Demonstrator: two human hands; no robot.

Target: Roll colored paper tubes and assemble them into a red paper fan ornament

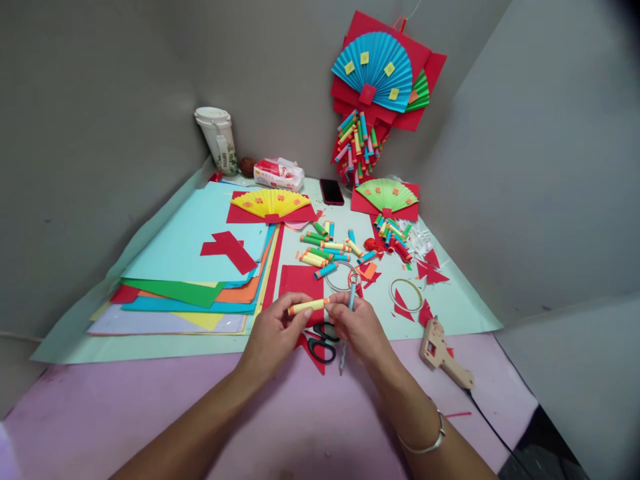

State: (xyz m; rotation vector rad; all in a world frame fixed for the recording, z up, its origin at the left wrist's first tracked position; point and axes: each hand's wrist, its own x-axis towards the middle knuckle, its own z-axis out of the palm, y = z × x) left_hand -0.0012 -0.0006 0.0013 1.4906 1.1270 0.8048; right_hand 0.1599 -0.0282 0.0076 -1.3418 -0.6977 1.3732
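Observation:
My left hand (280, 328) is closed round a yellow paper roll (308, 307) with orange ends, its thumb and fingers on the near side of the tube. At the roll's right end are the fingertips of my right hand (356, 323), which also holds a pale blue pencil (343, 353) pointing down. Black-handled scissors (323, 351) lie just below the roll, between the hands, over red paper (303, 281). Several coloured rolls (326, 270) lie beyond my hands, beside a metal ring (327, 280).
Stacked coloured paper (185, 233) lies left, a glue gun (445, 357) right. Tape (406, 309) and red scraps (431, 275) are nearer the middle. Behind stand a cup (217, 140), a tissue pack (279, 175), a phone (331, 192), paper fans (270, 203) and a hanging decoration (373, 73).

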